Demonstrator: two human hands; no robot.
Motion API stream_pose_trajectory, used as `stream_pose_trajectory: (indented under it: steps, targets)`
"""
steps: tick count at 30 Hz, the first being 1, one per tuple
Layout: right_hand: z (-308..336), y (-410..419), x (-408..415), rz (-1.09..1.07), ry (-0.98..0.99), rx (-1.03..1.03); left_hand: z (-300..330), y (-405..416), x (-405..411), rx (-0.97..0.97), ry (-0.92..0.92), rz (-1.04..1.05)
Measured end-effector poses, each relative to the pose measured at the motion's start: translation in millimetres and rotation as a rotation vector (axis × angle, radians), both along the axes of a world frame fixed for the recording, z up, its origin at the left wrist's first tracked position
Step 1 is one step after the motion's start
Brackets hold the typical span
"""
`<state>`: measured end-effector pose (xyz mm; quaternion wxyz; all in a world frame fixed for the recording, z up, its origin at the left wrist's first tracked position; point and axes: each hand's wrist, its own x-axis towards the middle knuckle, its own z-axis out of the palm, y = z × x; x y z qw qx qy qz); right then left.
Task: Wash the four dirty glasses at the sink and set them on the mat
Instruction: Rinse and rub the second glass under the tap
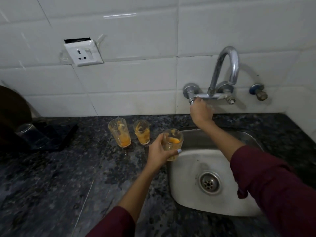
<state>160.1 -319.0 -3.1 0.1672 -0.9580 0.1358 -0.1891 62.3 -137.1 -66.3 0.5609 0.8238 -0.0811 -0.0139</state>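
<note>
A dirty glass (pixel 171 144) (orange residue inside) is being held by the left hand (pixel 159 153), fingers wrapped around it, over the sink's (pixel 188 200) left rim, while the tap valve (pixel 192 100) is being gripped by the right hand (pixel 201 112). Two more dirty glasses (pixel 120 133) (pixel 142 132) are standing near the counter's back edge; one upturned glass (pixel 31 136) is sitting on the dark mat (pixel 56 134) at the left. Risk being judged: a sudden gush could be splashing out, or the wet one-handed hold could be slipping and the glass striking the steel.
</note>
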Motion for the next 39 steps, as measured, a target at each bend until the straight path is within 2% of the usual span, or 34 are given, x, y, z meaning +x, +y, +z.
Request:
stream_pose_trajectory:
  steps: [3,5,7,9,11,15,17,19,22,24,28,32,34,36,38,39]
  targets:
    - [-6,-5,2,0.110,-0.012,-0.243,-3,-7,8,-0.024,0.050,-0.010]
    - [-6,-7,1,0.155,-0.019,-0.313,-4,-10,14,-0.041,0.081,-0.014]
    - [-1,-12,-8,0.196,0.027,-0.268,-4,-15,19,-0.069,0.104,-0.033]
    - [0,-18,-24,0.242,0.058,-0.076,-2,-21,23,-0.064,0.104,-0.071]
    - [-1,-23,-49,0.288,0.025,0.076,3,-30,28,-0.044,0.081,-0.131]
    - [-15,-38,-103,0.354,-0.097,0.189,11,-56,34,0.000,0.018,-0.265]
    - [-19,-48,-120,0.391,-0.046,0.182,12,-68,36,0.030,-0.012,-0.335]
    - [-22,-57,-129,0.444,0.074,0.079,12,-78,38,0.058,-0.032,-0.397]
    - [-24,-70,-134,0.461,0.136,-0.063,14,-89,42,0.053,-0.010,-0.462]
    - [-23,-74,-135,0.466,0.153,-0.043,17,-93,46,0.053,0.000,-0.499]
    - [-10,-73,-135,0.395,0.185,0.126,24,-97,53,0.051,0.013,-0.523]
    - [6,-67,-125,0.252,0.074,0.353,17,-99,54,-0.274,0.224,-0.306]
    - [10,-62,-121,0.182,0.032,0.492,13,-100,47,-0.552,0.353,-0.188]
    - [7,-56,-116,0.103,-0.019,0.713,13,-104,37,-0.813,0.471,-0.140]
    - [1,-46,-113,0.057,-0.069,0.890,16,-111,31,-0.922,0.496,-0.079]
    - [-5,-42,-113,0.045,-0.092,0.913,16,-114,31,-0.929,0.495,-0.025]
